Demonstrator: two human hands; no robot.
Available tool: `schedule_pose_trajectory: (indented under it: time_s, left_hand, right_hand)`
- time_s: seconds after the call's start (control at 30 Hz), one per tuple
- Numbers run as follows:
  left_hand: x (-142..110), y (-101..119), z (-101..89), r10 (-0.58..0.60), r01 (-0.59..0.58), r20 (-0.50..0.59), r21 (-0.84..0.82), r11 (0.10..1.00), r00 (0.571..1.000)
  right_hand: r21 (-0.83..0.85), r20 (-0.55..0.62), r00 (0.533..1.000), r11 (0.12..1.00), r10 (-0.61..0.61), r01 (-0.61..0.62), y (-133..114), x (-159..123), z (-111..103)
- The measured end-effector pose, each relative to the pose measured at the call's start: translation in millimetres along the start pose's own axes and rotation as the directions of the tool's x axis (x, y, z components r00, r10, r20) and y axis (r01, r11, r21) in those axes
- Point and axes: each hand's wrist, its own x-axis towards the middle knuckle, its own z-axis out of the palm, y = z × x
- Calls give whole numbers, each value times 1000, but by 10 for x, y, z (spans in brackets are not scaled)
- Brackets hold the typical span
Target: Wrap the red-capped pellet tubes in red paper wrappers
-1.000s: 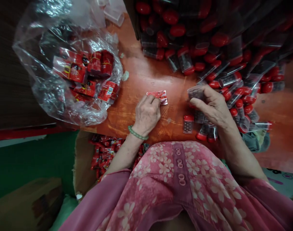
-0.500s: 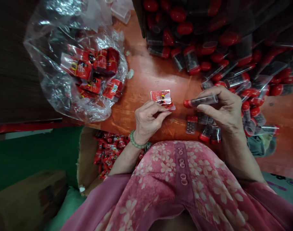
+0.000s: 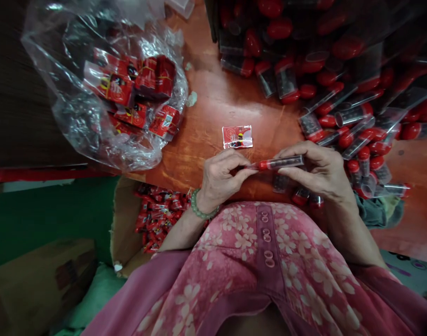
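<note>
My left hand (image 3: 224, 176), wearing a green bead bracelet (image 3: 200, 205), pinches a thin red printed sleeve or label (image 3: 251, 165), seen almost edge-on and largely covered by the fingers. Between the thumb and fingers of my right hand (image 3: 316, 170) lies a small clear plastic container (image 3: 285, 162) with a red cap (image 3: 263, 165). Its cap points left and meets the edge of the printed piece. Just beyond my left hand, a stack of red printed labels (image 3: 237, 136) rests on the orange table (image 3: 213, 112). Below my right hand are several more red-capped containers (image 3: 300, 195), partly hidden.
A heap of red-capped clear containers (image 3: 353, 114) covers the right and far right. On the left, an open clear plastic bag (image 3: 66, 121) holds banded bundles of red labels (image 3: 120, 88). A cardboard box (image 3: 124, 233) with many red wrapped pieces (image 3: 160, 217) stands below the table edge.
My right hand has brought the container left and slightly down, so its cap now meets the piece in my left hand. The left hand has drawn its piece away from the label stack.
</note>
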Motion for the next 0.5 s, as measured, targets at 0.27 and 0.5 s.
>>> schedule_pose_trajectory:
  time_s: [0.27,0.5]
  left_hand:
    - [-49,50,5,139,-154,82,210,966,987]
    - [-66,1,-46,-26,42,210,-69,997,977]
  right_hand:
    - [-250,211,977,966,-17,71,-111,46,-65]
    - [-95,187,981,995,57,-40,-63,68,25]
